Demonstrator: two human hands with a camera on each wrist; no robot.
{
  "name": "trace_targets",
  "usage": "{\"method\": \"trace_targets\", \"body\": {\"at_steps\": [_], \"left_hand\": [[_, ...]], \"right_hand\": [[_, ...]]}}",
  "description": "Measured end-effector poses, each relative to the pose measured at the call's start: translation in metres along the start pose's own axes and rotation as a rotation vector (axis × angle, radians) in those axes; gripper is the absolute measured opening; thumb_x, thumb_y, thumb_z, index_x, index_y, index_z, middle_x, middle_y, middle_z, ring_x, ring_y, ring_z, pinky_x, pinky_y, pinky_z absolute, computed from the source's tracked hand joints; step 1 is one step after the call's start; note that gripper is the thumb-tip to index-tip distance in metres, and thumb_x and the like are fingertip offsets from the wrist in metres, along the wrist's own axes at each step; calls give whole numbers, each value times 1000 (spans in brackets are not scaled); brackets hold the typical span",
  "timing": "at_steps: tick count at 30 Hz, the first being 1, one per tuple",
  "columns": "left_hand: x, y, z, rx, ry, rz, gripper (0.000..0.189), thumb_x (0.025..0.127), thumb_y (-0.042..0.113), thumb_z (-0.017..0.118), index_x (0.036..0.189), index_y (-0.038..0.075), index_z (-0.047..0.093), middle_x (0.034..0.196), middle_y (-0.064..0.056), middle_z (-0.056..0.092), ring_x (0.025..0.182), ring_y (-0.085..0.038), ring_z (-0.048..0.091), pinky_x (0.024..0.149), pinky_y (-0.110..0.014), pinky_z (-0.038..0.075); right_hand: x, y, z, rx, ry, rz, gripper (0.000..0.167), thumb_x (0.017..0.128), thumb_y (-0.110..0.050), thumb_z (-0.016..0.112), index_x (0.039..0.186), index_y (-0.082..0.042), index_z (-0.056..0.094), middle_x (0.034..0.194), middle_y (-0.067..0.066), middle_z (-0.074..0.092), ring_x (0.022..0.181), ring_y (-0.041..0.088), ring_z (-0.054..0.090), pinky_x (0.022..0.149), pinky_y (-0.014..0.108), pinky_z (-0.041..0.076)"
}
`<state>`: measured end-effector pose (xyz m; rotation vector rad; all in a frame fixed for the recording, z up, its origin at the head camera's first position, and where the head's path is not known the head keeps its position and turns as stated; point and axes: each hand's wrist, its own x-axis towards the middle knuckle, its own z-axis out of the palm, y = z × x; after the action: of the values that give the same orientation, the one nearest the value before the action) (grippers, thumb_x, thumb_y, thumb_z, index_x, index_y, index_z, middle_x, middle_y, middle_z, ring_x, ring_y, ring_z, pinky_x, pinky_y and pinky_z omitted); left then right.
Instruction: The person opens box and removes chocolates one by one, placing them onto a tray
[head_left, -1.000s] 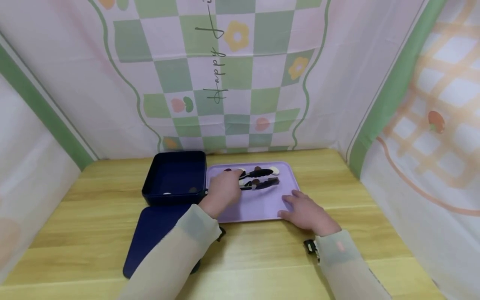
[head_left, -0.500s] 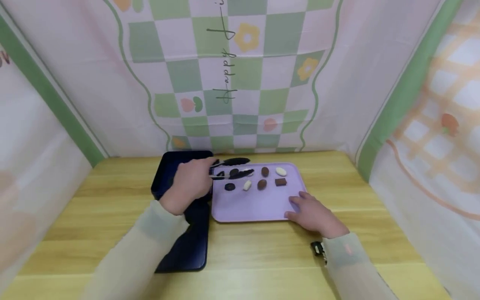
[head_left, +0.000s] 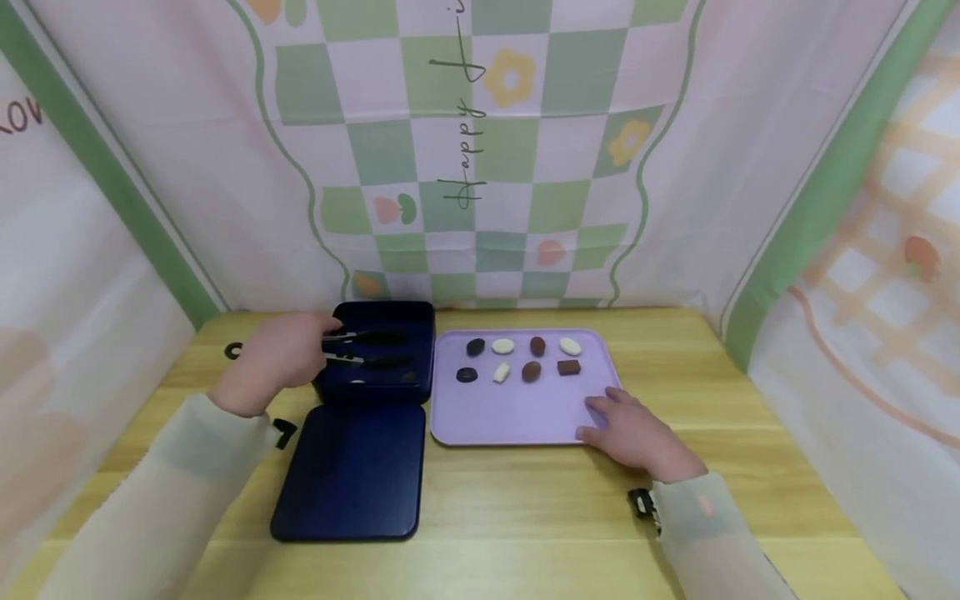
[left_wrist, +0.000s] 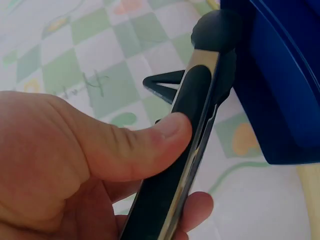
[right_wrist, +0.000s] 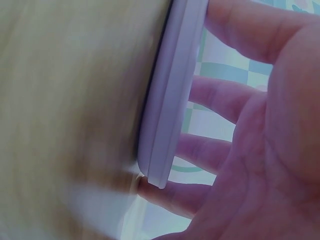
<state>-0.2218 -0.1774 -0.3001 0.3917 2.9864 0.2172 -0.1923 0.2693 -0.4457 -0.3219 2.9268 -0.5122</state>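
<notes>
My left hand [head_left: 281, 358] holds a pair of black-tipped tongs [head_left: 386, 362] over the navy box [head_left: 375, 395]. The tong arms stand apart in the head view, with nothing visible between them. In the left wrist view my thumb lies along the dark handle of the tongs [left_wrist: 160, 205], fingers on the other side. Inside the box, a small white piece [head_left: 357, 382] and a dark piece [head_left: 408, 377] show near the front wall. At the right front corner of the lilac tray [head_left: 517, 421], my right hand [head_left: 637, 429] rests with spread fingers touching its edge.
Two rows of small chocolate-like pieces lie on the tray, among them a white oval [head_left: 570, 346], a brown oval [head_left: 531, 372] and a brown rectangle [head_left: 568, 367]. A navy lid [head_left: 348, 475] lies in front of the box. A patterned cloth [head_left: 510, 158] hangs behind the table.
My left hand has carried the tongs leftward from over the tray to over the box, uncovering the pieces on the tray. The right hand stays at the tray's corner.
</notes>
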Motion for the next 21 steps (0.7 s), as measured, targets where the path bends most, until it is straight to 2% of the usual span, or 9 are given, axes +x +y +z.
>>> {"method": "trace_targets", "body": {"at_steps": [4, 7, 10, 12, 14, 16, 18, 19, 21], "left_hand": [[9, -6, 4, 16, -71, 15, 51, 89, -5, 59, 139, -1, 56, 133, -21, 59, 79, -26, 61, 59, -35, 40], [18, -9, 12, 26, -97, 21, 51, 88, -3, 62, 139, -2, 56, 132, -21, 60, 99, -33, 64, 67, -38, 45], [24, -13, 19, 40, -88, 17, 51, 89, -4, 56, 139, -2, 56, 133, -21, 59, 105, -37, 62, 66, -38, 43], [27, -16, 23, 49, -62, 1, 53, 87, -7, 49, 139, -2, 56, 133, -21, 59, 100, -34, 63, 61, -37, 40], [28, -17, 25, 40, -39, -29, 56, 86, -8, 43, 140, -2, 55, 119, -20, 66, 81, -29, 62, 54, -35, 35], [28, -19, 27, 27, -11, -60, 58, 85, -8, 39, 141, -2, 54, 108, -19, 68, 65, -22, 52, 49, -33, 30], [27, -21, 27, 11, 11, -82, 60, 84, -8, 37, 142, -2, 53, 105, -20, 68, 58, -19, 42, 46, -31, 26], [27, -22, 27, 1, 10, -91, 60, 85, -8, 37, 142, -2, 52, 104, -21, 68, 57, -20, 40, 46, -31, 25], [26, -24, 25, -12, 10, -90, 59, 85, -8, 39, 143, -2, 51, 121, -23, 64, 62, -21, 46, 46, -31, 27]], "right_hand": [[-1, 0, 0, 1, 4, -6, 64, 96, -38, 64, 140, 8, 52, 148, 38, 32, 135, 56, 30, 106, 65, 28], [0, 0, -1, 3, 6, -7, 64, 96, -37, 64, 140, 8, 52, 148, 38, 33, 135, 55, 29, 106, 65, 27], [0, 0, -1, 7, 1, -3, 64, 96, -38, 64, 140, 7, 51, 148, 38, 32, 136, 55, 29, 106, 65, 27], [1, 0, 0, 7, -2, 1, 65, 96, -38, 64, 141, 7, 51, 149, 37, 32, 136, 54, 28, 106, 65, 27], [1, 0, 1, 6, -5, 6, 65, 96, -39, 64, 141, 7, 51, 149, 37, 32, 136, 54, 29, 106, 65, 28], [1, 0, 1, 3, -6, 10, 65, 96, -39, 64, 141, 6, 52, 149, 37, 32, 136, 54, 29, 106, 65, 28], [0, 1, 1, 1, -5, 13, 65, 96, -39, 64, 141, 6, 52, 149, 36, 33, 136, 54, 29, 106, 65, 28], [0, 1, 1, 1, -5, 14, 65, 96, -39, 64, 141, 6, 52, 149, 36, 32, 136, 54, 29, 106, 65, 28], [0, 1, 1, 3, -5, 16, 65, 96, -39, 64, 141, 6, 52, 149, 36, 32, 136, 54, 29, 106, 65, 28]]}}
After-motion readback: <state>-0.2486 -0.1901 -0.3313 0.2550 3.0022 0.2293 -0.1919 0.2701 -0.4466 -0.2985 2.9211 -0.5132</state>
